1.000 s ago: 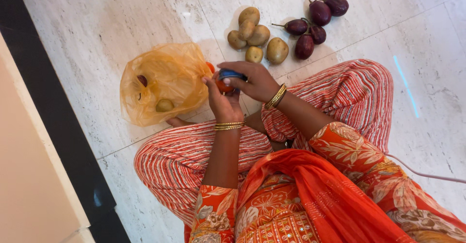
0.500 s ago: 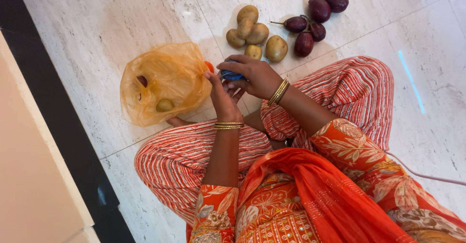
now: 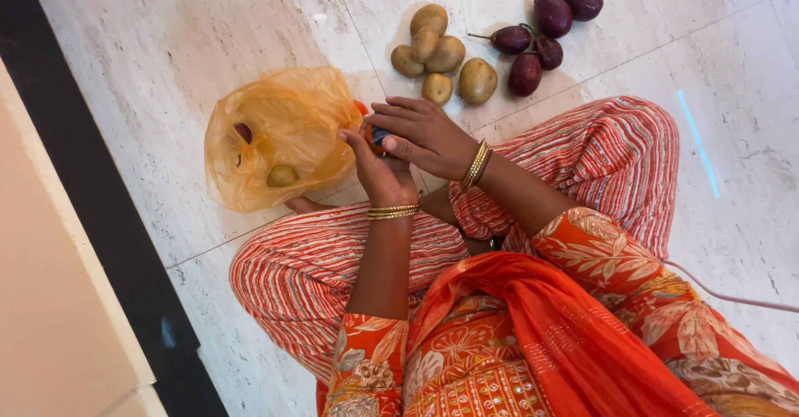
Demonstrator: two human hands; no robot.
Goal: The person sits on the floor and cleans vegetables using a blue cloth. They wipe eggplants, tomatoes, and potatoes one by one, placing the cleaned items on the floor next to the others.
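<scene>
Both my hands close round a small orange-and-blue thing (image 3: 376, 136) (mostly hidden): left hand (image 3: 379, 171) cupping, right hand (image 3: 429, 134) gripping above.

You sit cross-legged on the marble floor (image 3: 208, 34), your left hand (image 3: 381, 176) and right hand (image 3: 429, 134) closed together around a small orange and blue object (image 3: 376, 136). Just left lies a translucent orange bag (image 3: 279, 138); beyond your hands, potatoes (image 3: 441, 55) beside purple eggplants (image 3: 541, 38).
</scene>
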